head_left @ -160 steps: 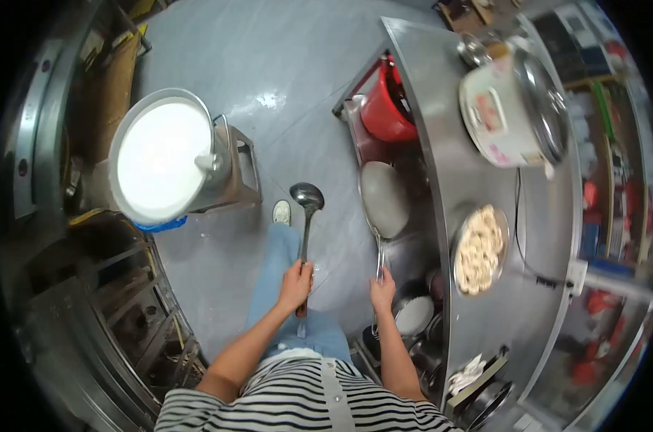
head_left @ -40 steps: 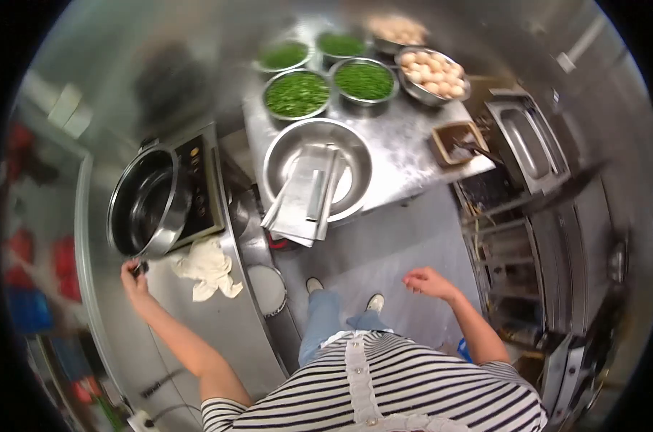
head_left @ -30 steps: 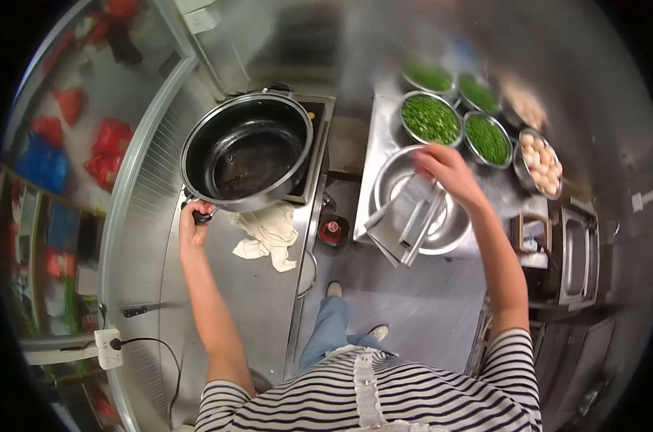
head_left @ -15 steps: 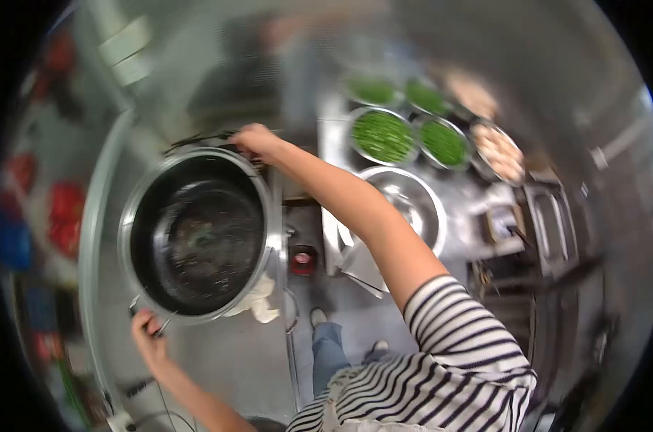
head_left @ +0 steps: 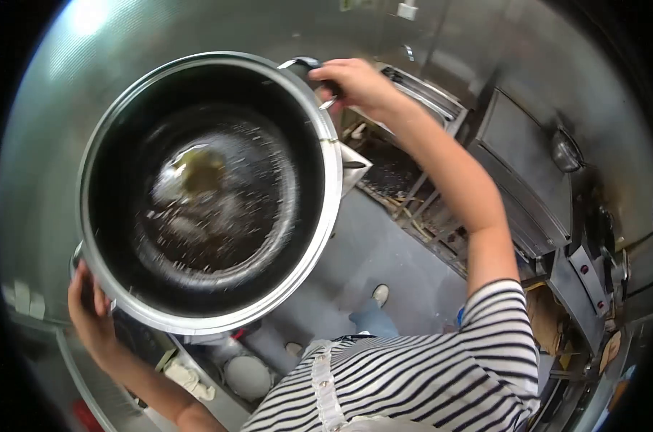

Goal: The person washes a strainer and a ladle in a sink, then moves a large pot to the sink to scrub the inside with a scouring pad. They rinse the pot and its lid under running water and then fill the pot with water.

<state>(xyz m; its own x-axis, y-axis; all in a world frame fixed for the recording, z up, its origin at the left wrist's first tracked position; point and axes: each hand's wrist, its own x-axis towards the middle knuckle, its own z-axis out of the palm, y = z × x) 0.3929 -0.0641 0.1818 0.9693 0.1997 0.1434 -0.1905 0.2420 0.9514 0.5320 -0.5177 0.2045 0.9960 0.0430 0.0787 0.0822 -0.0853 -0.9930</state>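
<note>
A large dark-lined pot (head_left: pixel 211 194) with a shiny metal rim is held up in front of me, over the floor and the counter edge. Its inside looks wet, with a yellowish patch near the middle of the bottom. My right hand (head_left: pixel 359 86) is wrapped round the black handle at the pot's upper right. At the lower left, the fingers of my left hand (head_left: pixel 92 306) close on the other handle, partly hidden by the rim.
A metal stove or rack (head_left: pixel 441 108) stands at upper right, with steel cabinets (head_left: pixel 524 173) beyond it. White cloth (head_left: pixel 189 380) lies on the counter at lower left, beside a round light-coloured container (head_left: pixel 247 376). Grey floor (head_left: pixel 362 245) shows below the pot.
The pot has come up and nearer in both hands. My view has turned away from the bowls of chopped greens and eggs, and now shows the stove and cabinets.
</note>
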